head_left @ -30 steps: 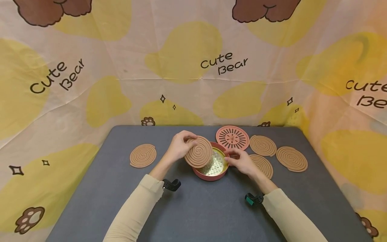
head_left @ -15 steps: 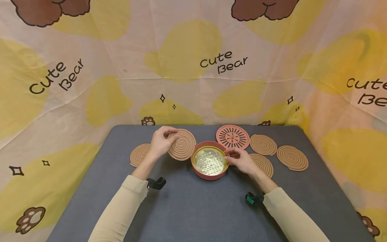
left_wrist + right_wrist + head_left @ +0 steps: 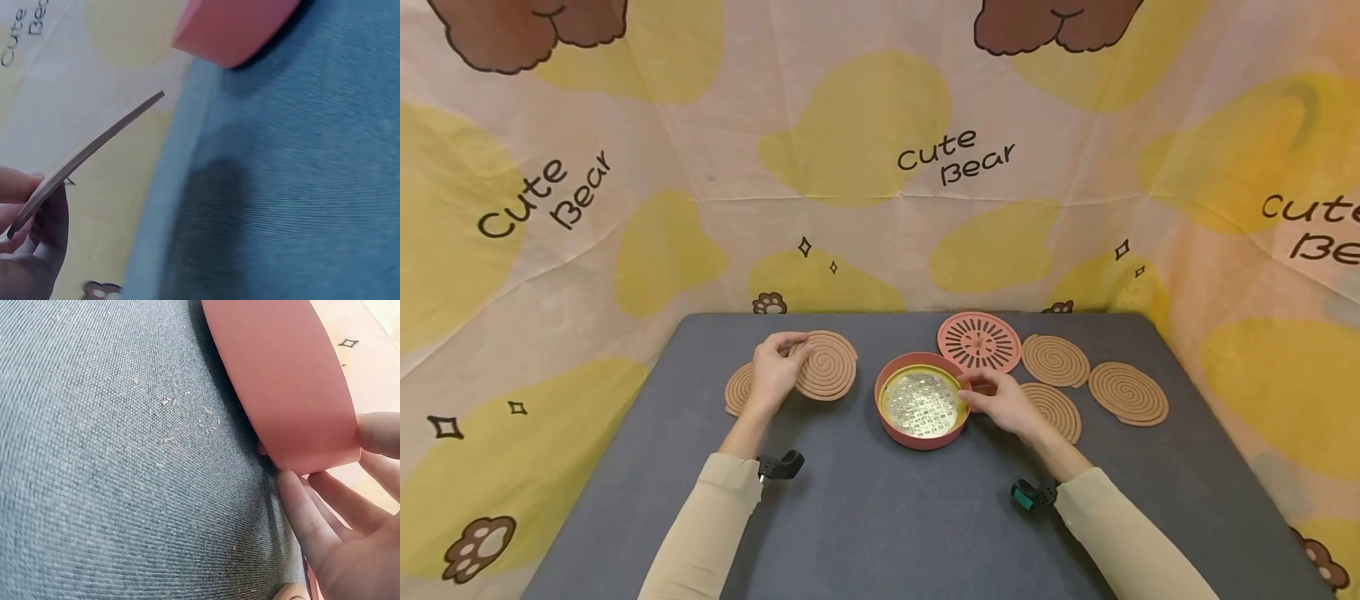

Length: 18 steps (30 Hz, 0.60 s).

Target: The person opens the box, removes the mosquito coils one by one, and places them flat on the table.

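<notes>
My left hand (image 3: 775, 371) pinches a brown mosquito coil (image 3: 827, 367) by its left edge, raised above the table left of the round box. The left wrist view shows the held coil (image 3: 100, 140) edge-on between thumb and fingers. A red-pink mosquito coil box (image 3: 887, 429) stands without a cover, its metal mesh bottom (image 3: 922, 402) inside a yellow ring. At its right rim, my right hand (image 3: 1003, 400) holds the wall between curled fingers; the right wrist view has those fingers against the pink wall (image 3: 287, 381).
A slotted pink lid (image 3: 979, 342) lies behind the box. Coils lie to the right: one beside the lid (image 3: 1055, 360), one farther right (image 3: 1127, 393), one partly behind my right hand (image 3: 1056, 408). Another coil (image 3: 739, 390) is partly covered by my left hand.
My left hand has carried the coil leftward from over the box and lowered it toward the coil on the left. The right hand has stayed at the box's rim.
</notes>
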### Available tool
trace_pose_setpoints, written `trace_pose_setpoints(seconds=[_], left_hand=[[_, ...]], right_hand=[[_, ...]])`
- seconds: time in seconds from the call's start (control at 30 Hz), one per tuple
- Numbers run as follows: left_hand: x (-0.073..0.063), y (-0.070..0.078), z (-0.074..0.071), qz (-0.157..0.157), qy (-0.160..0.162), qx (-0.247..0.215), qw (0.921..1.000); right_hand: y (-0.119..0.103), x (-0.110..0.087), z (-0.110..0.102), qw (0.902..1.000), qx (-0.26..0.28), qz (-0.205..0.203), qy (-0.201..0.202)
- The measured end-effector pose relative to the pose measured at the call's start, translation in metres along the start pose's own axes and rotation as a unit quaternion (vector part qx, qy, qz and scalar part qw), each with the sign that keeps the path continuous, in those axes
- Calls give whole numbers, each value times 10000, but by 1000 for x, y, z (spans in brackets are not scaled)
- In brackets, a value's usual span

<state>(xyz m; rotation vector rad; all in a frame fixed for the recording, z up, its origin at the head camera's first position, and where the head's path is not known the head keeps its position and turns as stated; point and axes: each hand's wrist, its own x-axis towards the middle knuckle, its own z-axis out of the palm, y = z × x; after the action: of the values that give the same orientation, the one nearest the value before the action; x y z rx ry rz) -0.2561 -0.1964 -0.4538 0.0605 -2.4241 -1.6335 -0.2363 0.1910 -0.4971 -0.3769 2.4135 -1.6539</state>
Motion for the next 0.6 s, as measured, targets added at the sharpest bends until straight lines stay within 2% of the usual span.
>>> trace_pose_setpoints(seconds=[0.17,0.3,0.47,0.6], left_hand=[[-2,-20,8,-401,-20,-29,9992],[-3,-32,12,-574,-12,-89,9983],[-2,-44,14,-702,-106,-58,9975],[-2,-52,14,-750,-239,173,9967]], right_hand=[[0,-1,0,10000,-68,48,53],[-4,-2,0,10000,-15,39,39],[-23,-9,1,10000,55,69,-2],[-40,-15,1,10000,-11,71,-41]])
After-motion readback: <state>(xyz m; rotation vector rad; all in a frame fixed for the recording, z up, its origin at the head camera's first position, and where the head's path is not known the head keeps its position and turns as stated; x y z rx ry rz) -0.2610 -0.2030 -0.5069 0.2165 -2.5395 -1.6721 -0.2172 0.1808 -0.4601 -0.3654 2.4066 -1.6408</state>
